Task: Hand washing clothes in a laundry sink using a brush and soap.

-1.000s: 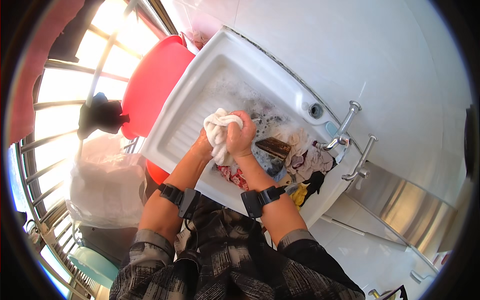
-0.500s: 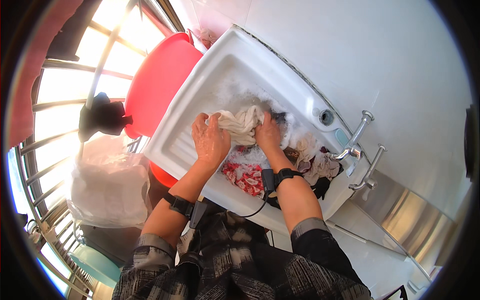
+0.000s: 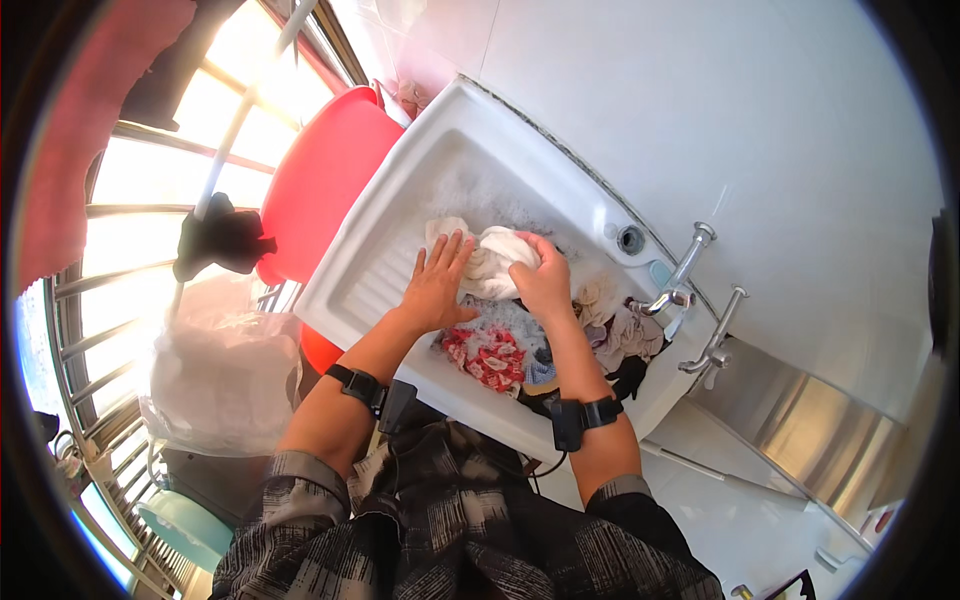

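A twisted white cloth (image 3: pixel 492 265) lies across the middle of a white sink (image 3: pixel 368 170) with a ribbed board and soapy water. My right hand (image 3: pixel 546 282) grips the cloth's right part, fingers curled around it. My left hand (image 3: pixel 434 285) is open, fingers spread over the cloth's left end and the ribbed slope. Below them sit a red and white patterned cloth (image 3: pixel 485 355), pale crumpled fabrics (image 3: pixel 620 340) and a black item (image 3: pixel 627 378) among the suds.
Two chrome taps (image 3: pixel 686 262) stick out at the right. A large red basin (image 3: pixel 316 170) stands against the sink's left. A barred window (image 3: pixel 145 170) has a dark cloth (image 3: pixel 220 240) on a white pole. Plastic bags (image 3: pixel 215 370) and a pale green basin (image 3: pixel 185 530) sit lower left.
The cloth, bunched up in both hands a second ago, now lies stretched across the sink. My left hand has opened out flat; my right hand has moved slightly right, still on the cloth.
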The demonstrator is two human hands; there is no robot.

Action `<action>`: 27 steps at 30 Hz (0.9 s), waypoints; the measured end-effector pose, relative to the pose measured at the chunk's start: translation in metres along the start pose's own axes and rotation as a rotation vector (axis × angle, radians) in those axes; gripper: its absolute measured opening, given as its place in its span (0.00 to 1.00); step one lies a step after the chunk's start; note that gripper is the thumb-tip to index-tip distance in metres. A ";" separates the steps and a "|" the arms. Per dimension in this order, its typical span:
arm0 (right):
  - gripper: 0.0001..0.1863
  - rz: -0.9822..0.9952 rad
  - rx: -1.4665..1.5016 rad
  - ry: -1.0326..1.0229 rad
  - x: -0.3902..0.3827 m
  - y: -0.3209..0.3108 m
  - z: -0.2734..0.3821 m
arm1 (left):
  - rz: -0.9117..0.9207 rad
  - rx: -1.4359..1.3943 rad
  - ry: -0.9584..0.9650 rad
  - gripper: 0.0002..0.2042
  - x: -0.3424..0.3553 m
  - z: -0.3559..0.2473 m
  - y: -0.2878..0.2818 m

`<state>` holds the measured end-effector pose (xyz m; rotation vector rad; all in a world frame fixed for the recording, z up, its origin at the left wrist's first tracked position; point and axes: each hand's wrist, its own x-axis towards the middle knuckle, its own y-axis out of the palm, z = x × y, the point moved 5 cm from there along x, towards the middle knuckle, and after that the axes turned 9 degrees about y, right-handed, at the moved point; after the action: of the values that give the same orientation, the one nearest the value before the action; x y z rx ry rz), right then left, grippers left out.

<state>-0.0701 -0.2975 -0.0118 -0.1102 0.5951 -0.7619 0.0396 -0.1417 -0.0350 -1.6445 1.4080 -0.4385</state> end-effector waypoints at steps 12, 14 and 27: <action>0.37 0.544 1.400 0.285 -0.092 -0.010 0.089 | -0.279 -0.856 0.547 0.27 0.000 -0.076 -0.094; 0.37 0.647 1.609 0.194 -0.104 -0.025 0.105 | -0.093 -0.537 0.364 0.23 0.004 -0.086 -0.093; 0.32 0.078 1.355 0.356 -0.092 -0.020 -0.005 | -0.495 -0.944 0.055 0.20 -0.006 -0.118 -0.101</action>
<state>-0.1373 -0.2489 0.0331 1.3070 0.3080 -0.9785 0.0100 -0.1878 0.1100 -2.7866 1.3098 -0.0613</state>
